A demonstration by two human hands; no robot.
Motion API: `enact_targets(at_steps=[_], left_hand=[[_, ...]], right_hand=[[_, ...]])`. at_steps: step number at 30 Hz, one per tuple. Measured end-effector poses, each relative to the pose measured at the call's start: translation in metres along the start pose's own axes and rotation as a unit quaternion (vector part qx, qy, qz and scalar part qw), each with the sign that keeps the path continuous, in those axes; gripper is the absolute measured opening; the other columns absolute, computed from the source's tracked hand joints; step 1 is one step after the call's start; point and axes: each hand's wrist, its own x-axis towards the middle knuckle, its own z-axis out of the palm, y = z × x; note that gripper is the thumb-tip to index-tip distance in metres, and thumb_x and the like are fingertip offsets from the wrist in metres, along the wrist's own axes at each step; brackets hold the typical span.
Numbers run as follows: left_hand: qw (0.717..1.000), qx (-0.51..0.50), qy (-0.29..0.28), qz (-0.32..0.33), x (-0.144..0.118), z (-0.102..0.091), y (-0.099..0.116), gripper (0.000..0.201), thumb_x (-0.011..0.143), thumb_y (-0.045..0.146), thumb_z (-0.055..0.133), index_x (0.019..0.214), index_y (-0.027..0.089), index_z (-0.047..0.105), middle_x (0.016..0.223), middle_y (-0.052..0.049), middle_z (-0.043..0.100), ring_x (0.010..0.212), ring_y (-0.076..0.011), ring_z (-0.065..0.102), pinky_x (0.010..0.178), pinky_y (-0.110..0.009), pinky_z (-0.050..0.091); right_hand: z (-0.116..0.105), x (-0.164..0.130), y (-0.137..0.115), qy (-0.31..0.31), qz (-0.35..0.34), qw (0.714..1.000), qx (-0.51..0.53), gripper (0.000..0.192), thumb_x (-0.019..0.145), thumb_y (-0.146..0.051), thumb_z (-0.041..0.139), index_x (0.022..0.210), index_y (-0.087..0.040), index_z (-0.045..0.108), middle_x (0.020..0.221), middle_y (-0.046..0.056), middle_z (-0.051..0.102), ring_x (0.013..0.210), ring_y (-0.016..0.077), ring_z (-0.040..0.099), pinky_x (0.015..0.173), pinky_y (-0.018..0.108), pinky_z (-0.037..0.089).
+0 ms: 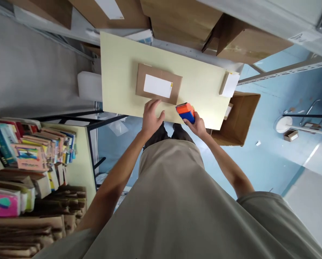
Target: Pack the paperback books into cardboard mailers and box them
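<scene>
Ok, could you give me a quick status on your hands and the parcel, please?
Left hand open, at parcel edge. Right hand grips tape dispenser. Nothing between.

Parcel [158,83] on table [117,72] — open box [239,118] at right, books [28,151] left.

The right hand [197,125] covers the near part of the orange-and-blue device [186,112]. The open carton [239,118] beside the table [117,68] is partly hidden under the table's edge. The print on the parcel's white label [157,86] is too small to read.
</scene>
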Motion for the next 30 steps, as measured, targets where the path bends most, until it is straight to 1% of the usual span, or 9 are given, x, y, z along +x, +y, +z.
enact_targets(at_steps=[2, 4, 6, 8, 12, 17, 21, 24, 30], left_hand=[[0.999, 0.000, -0.033, 0.011, -0.005, 0.013, 0.018, 0.052, 0.107, 0.039, 0.070, 0.157, 0.025, 0.067, 0.158, -0.016, 0.072, 0.155, -0.0370, 0.062, 0.137, -0.059, 0.048], [0.998, -0.004, -0.062, 0.012, -0.011, 0.024, 0.030, 0.050, 0.105, 0.038, 0.071, 0.154, 0.026, 0.070, 0.156, -0.014, 0.074, 0.152, -0.0360, 0.064, 0.135, -0.057, 0.051], [0.997, -0.011, -0.081, 0.015, -0.018, 0.032, 0.039, 0.047, 0.103, 0.033, 0.069, 0.149, 0.026, 0.073, 0.151, -0.012, 0.077, 0.147, -0.0347, 0.067, 0.132, -0.056, 0.053], [0.996, -0.015, -0.084, 0.019, -0.029, 0.038, 0.047, 0.045, 0.099, 0.026, 0.067, 0.143, 0.025, 0.075, 0.144, -0.011, 0.080, 0.142, -0.0340, 0.069, 0.129, -0.055, 0.054], [0.998, -0.001, -0.061, 0.009, -0.054, 0.049, 0.062, 0.037, 0.095, 0.024, 0.069, 0.131, 0.026, 0.079, 0.132, -0.011, 0.083, 0.133, -0.0347, 0.072, 0.124, -0.056, 0.056], [0.999, -0.016, -0.049, 0.009, -0.077, 0.066, 0.073, 0.026, 0.106, 0.037, 0.068, 0.125, 0.027, 0.081, 0.128, -0.011, 0.084, 0.128, -0.0334, 0.074, 0.121, -0.055, 0.058], [0.998, -0.029, -0.055, -0.004, -0.082, 0.079, 0.073, 0.034, 0.111, 0.051, 0.064, 0.126, 0.027, 0.082, 0.131, -0.012, 0.085, 0.130, -0.0336, 0.074, 0.123, -0.055, 0.057], [0.998, -0.038, -0.054, -0.009, -0.082, 0.083, 0.070, 0.039, 0.112, 0.058, 0.063, 0.126, 0.027, 0.083, 0.131, -0.012, 0.085, 0.131, -0.0339, 0.073, 0.124, -0.055, 0.056], [0.998, -0.049, -0.049, -0.005, -0.085, 0.082, 0.062, 0.041, 0.112, 0.055, 0.063, 0.133, 0.025, 0.082, 0.135, -0.012, 0.084, 0.133, -0.0341, 0.073, 0.125, -0.055, 0.056]], right_hand=[[-0.012, -0.003, 0.020, -0.042, -0.051, 0.990, -0.122, 0.086, 0.091, -0.095, 0.074, 0.140, -0.025, 0.063, 0.111, 0.016, 0.083, 0.107, 0.0409, 0.082, 0.093, 0.054, 0.067], [-0.024, -0.002, 0.037, -0.081, -0.099, 0.970, -0.208, 0.092, 0.095, -0.097, 0.067, 0.146, -0.021, 0.061, 0.121, 0.022, 0.083, 0.113, 0.0441, 0.081, 0.099, 0.058, 0.067], [-0.034, 0.000, 0.050, -0.116, -0.134, 0.949, -0.261, 0.094, 0.098, -0.099, 0.060, 0.148, -0.018, 0.060, 0.125, 0.025, 0.082, 0.118, 0.0457, 0.081, 0.102, 0.061, 0.067], [-0.042, 0.000, 0.060, -0.139, -0.161, 0.933, -0.290, 0.097, 0.101, -0.100, 0.053, 0.149, -0.016, 0.059, 0.125, 0.026, 0.081, 0.119, 0.0462, 0.080, 0.104, 0.062, 0.067], [-0.052, -0.003, 0.071, -0.150, -0.195, 0.918, -0.312, 0.097, 0.104, -0.099, 0.044, 0.150, -0.015, 0.060, 0.126, 0.027, 0.081, 0.121, 0.0452, 0.079, 0.108, 0.062, 0.066], [-0.056, -0.006, 0.080, -0.151, -0.202, 0.911, -0.328, 0.097, 0.105, -0.099, 0.043, 0.149, -0.014, 0.061, 0.128, 0.029, 0.081, 0.123, 0.0469, 0.079, 0.107, 0.063, 0.066], [-0.060, -0.006, 0.085, -0.153, -0.211, 0.905, -0.337, 0.097, 0.105, -0.099, 0.042, 0.150, -0.014, 0.060, 0.129, 0.028, 0.081, 0.124, 0.0465, 0.079, 0.107, 0.062, 0.066], [-0.062, -0.006, 0.085, -0.158, -0.207, 0.901, -0.347, 0.099, 0.106, -0.098, 0.041, 0.151, -0.013, 0.059, 0.128, 0.028, 0.081, 0.123, 0.0457, 0.079, 0.107, 0.061, 0.066], [-0.061, -0.006, 0.080, -0.171, -0.196, 0.902, -0.344, 0.094, 0.105, -0.098, 0.047, 0.151, -0.017, 0.059, 0.126, 0.025, 0.081, 0.124, 0.0457, 0.079, 0.111, 0.063, 0.064]])
